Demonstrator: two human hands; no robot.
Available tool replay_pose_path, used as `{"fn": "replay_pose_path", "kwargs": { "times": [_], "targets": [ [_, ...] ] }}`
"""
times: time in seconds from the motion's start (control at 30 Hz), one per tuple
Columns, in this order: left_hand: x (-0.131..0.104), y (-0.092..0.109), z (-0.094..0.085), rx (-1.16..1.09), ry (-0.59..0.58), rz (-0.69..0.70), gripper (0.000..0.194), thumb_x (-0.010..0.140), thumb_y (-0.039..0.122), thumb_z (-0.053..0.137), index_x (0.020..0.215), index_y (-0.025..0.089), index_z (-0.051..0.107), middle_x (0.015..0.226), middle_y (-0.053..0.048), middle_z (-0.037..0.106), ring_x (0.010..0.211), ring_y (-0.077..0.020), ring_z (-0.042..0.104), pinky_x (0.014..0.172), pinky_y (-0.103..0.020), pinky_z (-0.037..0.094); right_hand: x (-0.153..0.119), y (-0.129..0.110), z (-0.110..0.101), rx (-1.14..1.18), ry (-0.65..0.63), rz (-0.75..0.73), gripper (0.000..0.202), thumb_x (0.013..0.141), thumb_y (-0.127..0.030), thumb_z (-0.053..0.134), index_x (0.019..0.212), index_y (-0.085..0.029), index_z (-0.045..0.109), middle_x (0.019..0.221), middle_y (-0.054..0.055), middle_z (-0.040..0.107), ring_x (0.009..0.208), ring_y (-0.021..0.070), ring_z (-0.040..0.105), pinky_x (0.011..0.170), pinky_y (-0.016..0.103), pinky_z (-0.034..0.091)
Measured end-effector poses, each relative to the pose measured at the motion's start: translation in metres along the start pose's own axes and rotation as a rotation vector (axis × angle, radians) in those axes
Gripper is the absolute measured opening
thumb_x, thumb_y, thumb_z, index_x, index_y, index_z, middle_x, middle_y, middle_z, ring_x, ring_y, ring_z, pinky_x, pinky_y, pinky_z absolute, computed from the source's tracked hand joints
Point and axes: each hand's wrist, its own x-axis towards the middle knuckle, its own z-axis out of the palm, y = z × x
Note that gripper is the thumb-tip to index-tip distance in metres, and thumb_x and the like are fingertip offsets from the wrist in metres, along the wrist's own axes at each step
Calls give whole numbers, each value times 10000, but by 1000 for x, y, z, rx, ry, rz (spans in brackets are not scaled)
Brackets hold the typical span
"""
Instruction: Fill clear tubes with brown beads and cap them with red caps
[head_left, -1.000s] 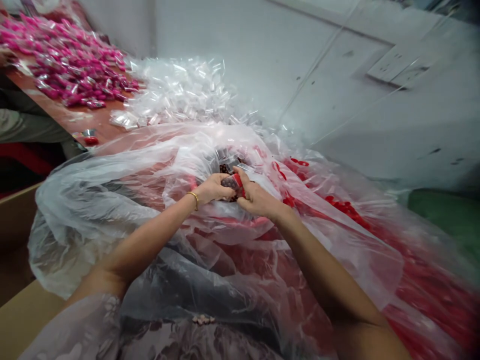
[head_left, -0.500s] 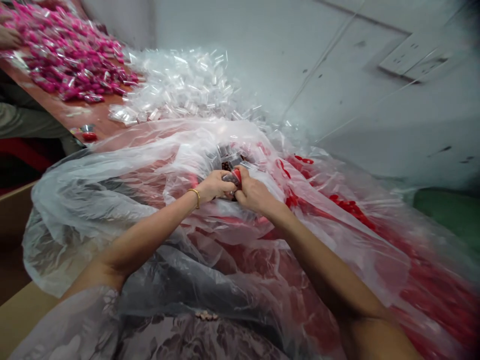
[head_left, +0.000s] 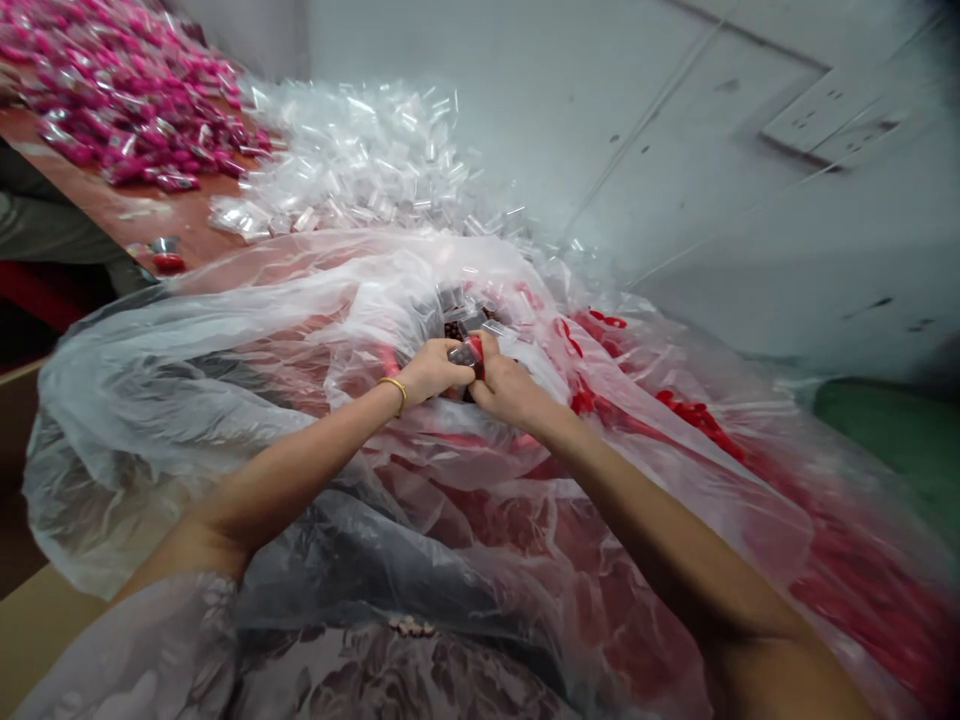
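Observation:
Between my two hands is a small clear container with dark contents (head_left: 463, 354) and a red end piece (head_left: 478, 352). My left hand (head_left: 431, 370), a gold bangle at its wrist, pinches the clear body. My right hand (head_left: 506, 382) is closed on the red end, which looks like a cap. Both hands are over the mouth of a large clear plastic bag (head_left: 315, 300). Behind them, in the bag's opening, lie more clear pieces (head_left: 472, 318) and dark brown contents, partly hidden by my fingers.
A heap of clear plastic pieces (head_left: 367, 150) lies behind the bag. Pink wrapped items (head_left: 142, 100) cover the red table (head_left: 150, 215) at the far left, near another person's hand (head_left: 9, 85). Red pieces (head_left: 697, 420) show through plastic at the right. A wall (head_left: 525, 100) rises behind.
My hands stay together over the bag, and more of the container's dark body shows between them. The view has shifted slightly.

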Motion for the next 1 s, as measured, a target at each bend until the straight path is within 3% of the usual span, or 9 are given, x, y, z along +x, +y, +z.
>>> {"fn": "replay_pose_path", "kwargs": {
  "times": [0.1, 0.23, 0.3, 0.4, 0.53, 0.6, 0.67, 0.8, 1.0],
  "targets": [
    [-2, 3, -1, 47, -1, 6, 138, 526, 183, 542, 658, 159, 509, 493, 61, 460, 415, -76, 436, 384, -182, 318, -2, -4, 0, -61, 3, 20, 694, 724, -159, 413, 1382, -1, 260, 943, 204, 684, 782, 292, 648, 698, 384, 486],
    [-5, 8, 1, 52, -21, 79, 169, 539, 205, 556, 695, 148, 529, 535, 65, 453, 445, -60, 406, 412, -180, 304, -5, 5, -20, -6, -52, -85, 697, 709, -172, 463, 1384, -62, 326, 877, 124, 681, 687, 236, 612, 639, 339, 467],
    [-6, 9, 2, 30, -46, 117, 226, 548, 216, 567, 762, 142, 555, 560, 69, 458, 465, -57, 397, 433, -179, 305, -9, 12, -34, 181, -81, -114, 690, 720, -212, 519, 1385, -114, 364, 776, 44, 650, 605, 176, 561, 583, 294, 441],
    [-6, 9, 3, 29, -51, 144, 300, 556, 228, 580, 841, 133, 578, 591, 68, 467, 495, -59, 394, 457, -180, 305, -16, 20, -46, 551, -54, -38, 605, 724, -364, 634, 1271, -141, 504, 651, -23, 567, 523, 116, 490, 515, 250, 405],
    [-6, 6, 3, 81, -91, 201, 247, 564, 235, 567, 793, 143, 562, 596, 65, 452, 521, -66, 392, 481, -185, 293, -16, 22, -32, 782, 154, 94, 558, 785, -625, 536, 1070, -155, 637, 582, -27, 503, 471, 112, 468, 475, 261, 395],
    [-7, 6, 4, 142, -127, 245, 188, 555, 238, 572, 717, 151, 532, 585, 64, 434, 531, -69, 381, 492, -189, 284, -9, 18, -18, 786, 232, 101, 648, 858, -688, 350, 1087, -160, 649, 641, 11, 565, 534, 139, 530, 514, 282, 435],
    [-9, 6, 4, 218, -132, 281, 159, 545, 240, 582, 654, 156, 501, 577, 61, 418, 544, -73, 374, 504, -194, 277, -2, 14, -5, 758, 226, 70, 721, 903, -681, 191, 1134, -170, 645, 833, 63, 663, 714, 177, 619, 639, 316, 499],
    [-11, 9, 1, 421, -63, 316, 120, 558, 221, 586, 601, 156, 495, 547, 58, 400, 541, -83, 375, 518, -214, 269, 7, 13, 7, 670, 150, 5, 679, 944, -619, 122, 1244, -227, 588, 1208, 47, 648, 1111, 198, 598, 947, 350, 467],
    [-10, 11, 1, 549, -63, 364, 98, 567, 187, 601, 645, 140, 564, 552, 57, 431, 539, -81, 389, 533, -219, 280, 2, 12, -4, 449, 125, 42, 643, 945, -623, 181, 1149, -215, 634, 1126, 77, 680, 1124, 237, 589, 987, 378, 420]
  ]
}}
